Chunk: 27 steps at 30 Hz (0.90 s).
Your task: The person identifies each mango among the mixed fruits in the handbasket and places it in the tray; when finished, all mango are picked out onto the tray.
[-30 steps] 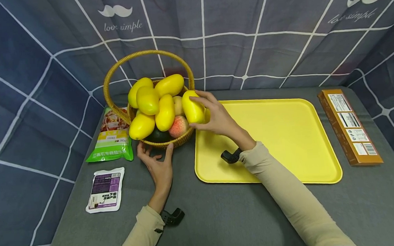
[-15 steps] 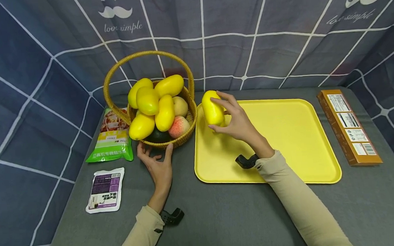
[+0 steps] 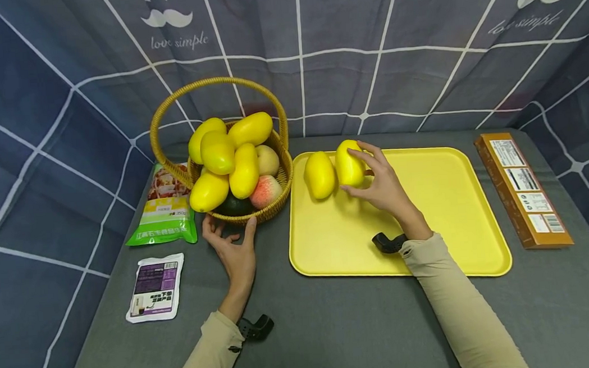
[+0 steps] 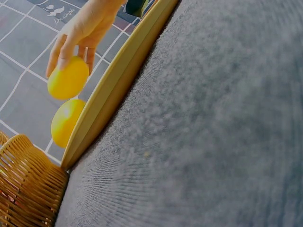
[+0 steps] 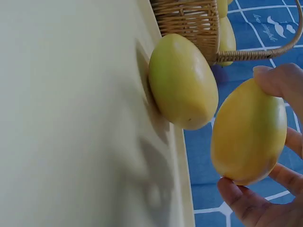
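My right hand (image 3: 383,187) holds a yellow mango (image 3: 350,163) between thumb and fingers above the left part of the yellow tray (image 3: 400,250). Just left of it, a second mango (image 3: 320,175) lies on the tray. In the right wrist view the held mango (image 5: 249,132) is apart from the lying one (image 5: 183,81). My left hand (image 3: 235,255) rests at the front of the wicker basket (image 3: 275,206), thumb and fingers spread against its lower side. Several mangoes (image 3: 218,152) are heaped in the basket, with a peach (image 3: 266,192), a pale round fruit (image 3: 268,160) and a dark green fruit (image 3: 234,205).
A green and yellow food bag (image 3: 163,214) lies left of the basket, a white and purple pouch (image 3: 155,288) in front of it. Right of the tray lies a brown box (image 3: 524,189). A dark checked curtain (image 3: 337,52) hangs behind. The basket handle (image 3: 214,82) arches high.
My right hand has carried the mango from the basket's right side rightward over the tray. The mango lying on the tray, mostly hidden before, now shows fully. My left hand stays at the basket.
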Motion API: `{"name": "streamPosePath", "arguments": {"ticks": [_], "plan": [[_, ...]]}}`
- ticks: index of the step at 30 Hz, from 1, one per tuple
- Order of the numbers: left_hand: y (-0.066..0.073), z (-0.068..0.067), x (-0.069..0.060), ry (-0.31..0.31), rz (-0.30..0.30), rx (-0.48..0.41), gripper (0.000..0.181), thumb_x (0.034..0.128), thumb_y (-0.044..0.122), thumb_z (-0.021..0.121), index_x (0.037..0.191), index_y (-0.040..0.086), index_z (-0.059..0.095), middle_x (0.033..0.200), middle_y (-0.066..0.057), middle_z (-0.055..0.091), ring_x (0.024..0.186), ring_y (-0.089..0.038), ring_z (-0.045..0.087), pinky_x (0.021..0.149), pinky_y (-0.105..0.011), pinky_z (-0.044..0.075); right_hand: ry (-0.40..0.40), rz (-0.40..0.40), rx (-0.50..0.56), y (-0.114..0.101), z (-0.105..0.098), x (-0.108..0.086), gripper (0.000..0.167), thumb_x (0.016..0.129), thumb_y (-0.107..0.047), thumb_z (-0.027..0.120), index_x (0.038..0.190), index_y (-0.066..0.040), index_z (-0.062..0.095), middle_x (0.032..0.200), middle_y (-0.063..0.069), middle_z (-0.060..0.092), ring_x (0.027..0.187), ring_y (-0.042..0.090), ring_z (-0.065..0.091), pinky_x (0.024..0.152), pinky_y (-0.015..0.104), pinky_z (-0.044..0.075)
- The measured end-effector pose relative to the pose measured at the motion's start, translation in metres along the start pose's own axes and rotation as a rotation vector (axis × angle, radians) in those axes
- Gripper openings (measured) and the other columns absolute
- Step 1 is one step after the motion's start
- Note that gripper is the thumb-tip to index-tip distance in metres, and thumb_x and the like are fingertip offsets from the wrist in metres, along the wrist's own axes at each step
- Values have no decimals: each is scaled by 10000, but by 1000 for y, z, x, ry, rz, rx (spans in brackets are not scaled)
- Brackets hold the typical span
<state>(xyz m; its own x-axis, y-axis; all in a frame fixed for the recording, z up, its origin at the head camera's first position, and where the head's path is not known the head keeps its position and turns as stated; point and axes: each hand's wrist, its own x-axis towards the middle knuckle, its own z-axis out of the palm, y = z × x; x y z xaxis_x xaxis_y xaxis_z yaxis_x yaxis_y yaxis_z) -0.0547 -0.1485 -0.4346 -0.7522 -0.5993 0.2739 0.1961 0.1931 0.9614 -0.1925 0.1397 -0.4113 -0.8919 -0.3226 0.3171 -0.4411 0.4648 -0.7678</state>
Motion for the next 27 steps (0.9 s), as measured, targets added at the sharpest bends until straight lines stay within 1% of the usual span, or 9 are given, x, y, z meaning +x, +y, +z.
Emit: {"name": "streamPosePath", "arguments": {"ticks": [5,9,12,15,18,21,22,27], "plan": [[-2,2,0,-2,-9,0,830,881,77,718,1488,-12,160,1488,-256,227,1299,-334,314,879,-470,341,-5,31,12,9,0,0,771,743,-147,861,1428,-124,505,1565,90,294,1358,335,397,934,514,485],[-18,1,3,9,-12,-6,847,875,81,728,1502,28,160,1498,-205,233,1297,-304,313,877,-430,341,-18,53,8,13,1,-1,767,750,-145,856,1428,-105,500,1570,106,280,1354,343,398,939,515,484],[-31,-1,6,15,-16,-6,859,867,106,745,1510,91,176,1507,-134,245,1298,-245,321,873,-382,350,-27,69,5,16,2,0,766,753,-139,853,1429,-94,496,1570,114,276,1341,346,411,943,513,482],[-35,-3,6,19,-21,-8,854,865,147,755,1508,144,194,1498,-66,266,1296,-189,329,871,-339,360,-44,75,-9,19,4,1,765,762,-150,847,1436,-93,489,1574,115,272,1329,346,425,947,503,476],[-35,-5,7,23,-24,-6,852,863,164,759,1505,160,200,1492,-35,271,1297,-173,328,874,-329,354,-70,73,-41,19,6,2,767,770,-183,844,1440,-93,483,1581,118,267,1337,349,417,946,482,465],[-32,-4,7,19,-17,1,851,868,142,750,1506,122,186,1498,-70,259,1302,-214,321,886,-357,329,-84,79,-66,20,7,2,774,762,-207,852,1436,-95,490,1585,109,272,1347,343,406,935,457,451],[-29,-3,6,15,-17,5,850,870,126,745,1505,98,180,1500,-95,253,1304,-237,318,893,-374,320,-83,82,-69,20,7,1,775,755,-208,858,1431,-93,496,1584,109,277,1352,343,402,934,448,452],[-4,0,2,-3,-19,13,816,882,70,710,1481,-13,162,1494,-222,228,1304,-327,306,913,-438,284,-78,91,-72,23,7,0,779,748,-216,866,1427,-96,505,1586,103,286,1387,339,369,956,456,450]]}}
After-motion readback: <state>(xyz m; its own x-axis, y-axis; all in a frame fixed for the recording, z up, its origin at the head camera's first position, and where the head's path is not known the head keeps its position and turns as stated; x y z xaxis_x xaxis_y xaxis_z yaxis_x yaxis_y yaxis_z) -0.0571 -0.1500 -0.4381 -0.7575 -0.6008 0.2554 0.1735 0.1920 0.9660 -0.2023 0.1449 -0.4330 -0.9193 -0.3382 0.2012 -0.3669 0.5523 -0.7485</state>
